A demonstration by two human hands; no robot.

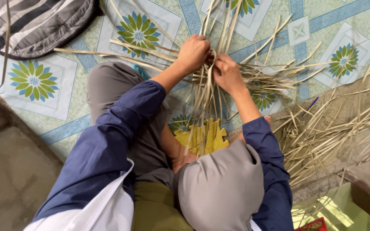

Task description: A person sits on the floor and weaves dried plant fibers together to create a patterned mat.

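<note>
Seen from above, a seated person's left hand (pixel 192 52) is closed in a loose fist around several pale dried leaf strips (pixel 210 85), pinching them where they cross. The right hand (pixel 227 73) sits just beside it, almost touching, fingers curled tight on neighbouring strips. Both hands meet at the one crossing point, which looks like a way to keep the strips from slipping apart while they are interlaced. From that point the loose ends fan outward in every direction, some trailing back toward the person's lap over a yellow toothed-edge mat piece (pixel 203 137) by the knees. Dark blue sleeves (pixel 120 128) are pushed up to the forearms, likely to stay clear of the strips.

A heap of spare strips (pixel 330 132) lies to the right, within reach. The floor covering (pixel 61 107) is pale green with blue bands and green-and-blue flower medallions. A striped grey cushion (pixel 39 23) lies at the upper left, and bare concrete (pixel 9 171) borders the left edge.
</note>
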